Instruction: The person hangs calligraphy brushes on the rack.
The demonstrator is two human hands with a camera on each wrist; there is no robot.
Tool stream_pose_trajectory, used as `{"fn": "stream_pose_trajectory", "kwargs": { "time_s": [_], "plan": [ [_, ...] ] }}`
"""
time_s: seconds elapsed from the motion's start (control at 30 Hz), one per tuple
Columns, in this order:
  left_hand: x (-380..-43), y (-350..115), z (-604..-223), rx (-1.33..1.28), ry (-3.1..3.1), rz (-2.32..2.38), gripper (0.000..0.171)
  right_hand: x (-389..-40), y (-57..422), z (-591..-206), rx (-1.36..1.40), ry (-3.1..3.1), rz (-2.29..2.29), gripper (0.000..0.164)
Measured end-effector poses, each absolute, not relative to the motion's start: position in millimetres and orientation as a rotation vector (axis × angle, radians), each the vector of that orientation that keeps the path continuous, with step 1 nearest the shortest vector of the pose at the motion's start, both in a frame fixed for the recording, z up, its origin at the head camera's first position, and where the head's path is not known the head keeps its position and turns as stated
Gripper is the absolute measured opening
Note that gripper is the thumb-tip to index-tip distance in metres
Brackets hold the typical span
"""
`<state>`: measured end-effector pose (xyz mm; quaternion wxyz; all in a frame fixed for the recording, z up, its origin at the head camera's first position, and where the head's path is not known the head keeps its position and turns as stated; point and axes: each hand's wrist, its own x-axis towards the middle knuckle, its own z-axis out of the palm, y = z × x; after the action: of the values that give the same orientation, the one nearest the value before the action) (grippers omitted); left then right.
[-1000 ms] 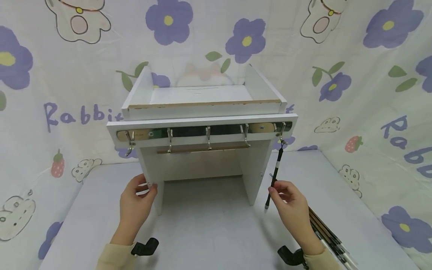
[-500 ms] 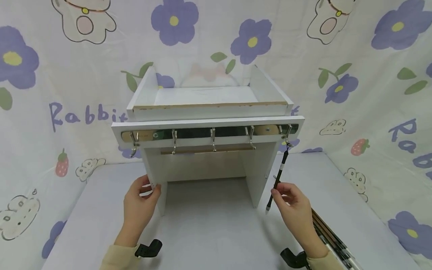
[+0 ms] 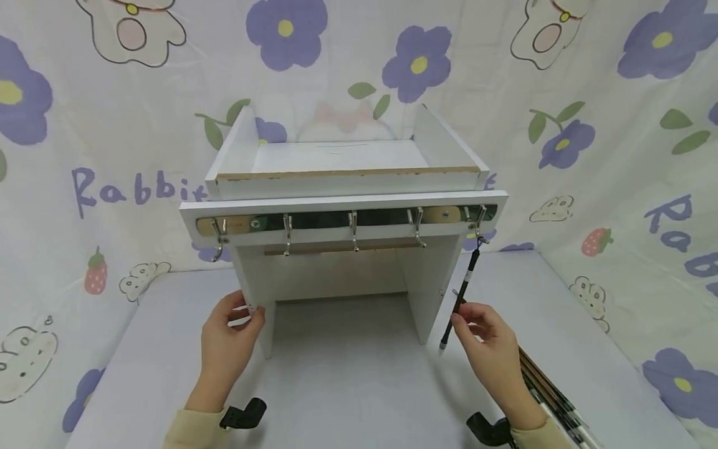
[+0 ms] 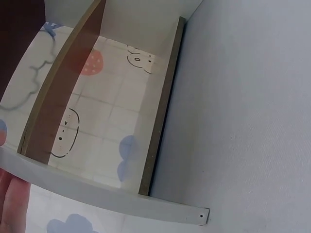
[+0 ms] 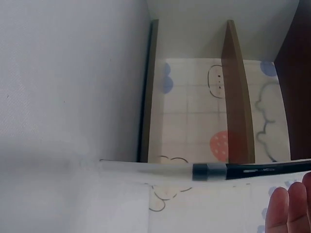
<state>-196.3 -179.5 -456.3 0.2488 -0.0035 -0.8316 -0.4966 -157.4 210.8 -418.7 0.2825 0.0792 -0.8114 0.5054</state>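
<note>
A white wooden shelf (image 3: 342, 185) with a row of metal hooks along its front stands on the table. My left hand (image 3: 229, 346) grips the front edge of its left side panel (image 3: 249, 277), thumb on the near side. From the rightmost hook (image 3: 479, 219) hangs a black writing brush (image 3: 465, 284) by a loop at its top end, its tip pointing down and slightly left. My right hand (image 3: 487, 349) pinches the brush's lower half between thumb and fingers. In the right wrist view, the brush (image 5: 267, 170) crosses the frame above the fingertips (image 5: 297, 201).
Several more brushes (image 3: 552, 399) lie together on the table by my right forearm, partly hidden by it. The other hooks (image 3: 353, 231) hang bare. A patterned cloth (image 3: 314, 75) covers the walls behind and beside the white table (image 3: 348, 386).
The head view sways slightly. The brush's lower tip has shifted a little left; both hands keep their holds on the shelf and the brush.
</note>
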Motion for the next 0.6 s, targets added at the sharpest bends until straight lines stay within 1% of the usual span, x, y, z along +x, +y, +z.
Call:
{"fn": "stream_pose_trajectory", "kwargs": {
  "time_s": [0.23, 0.47, 0.6],
  "plan": [
    [-196.2, -179.5, -456.0, -0.020, -2.262, -1.369, 0.032, -155.9, 215.4, -414.8, 0.230, -2.186, 1.308, 0.016],
    [-197.1, -180.4, -455.1, -0.015, -2.266, -1.395, 0.031, -171.0, 245.1, -443.3, 0.241, -2.249, 1.248, 0.018],
    [-196.2, -180.0, -455.1, -0.005, -2.264, -1.396, 0.031, -169.8, 262.1, -448.8, 0.211, -2.313, 1.200, 0.016]
  ]
}}
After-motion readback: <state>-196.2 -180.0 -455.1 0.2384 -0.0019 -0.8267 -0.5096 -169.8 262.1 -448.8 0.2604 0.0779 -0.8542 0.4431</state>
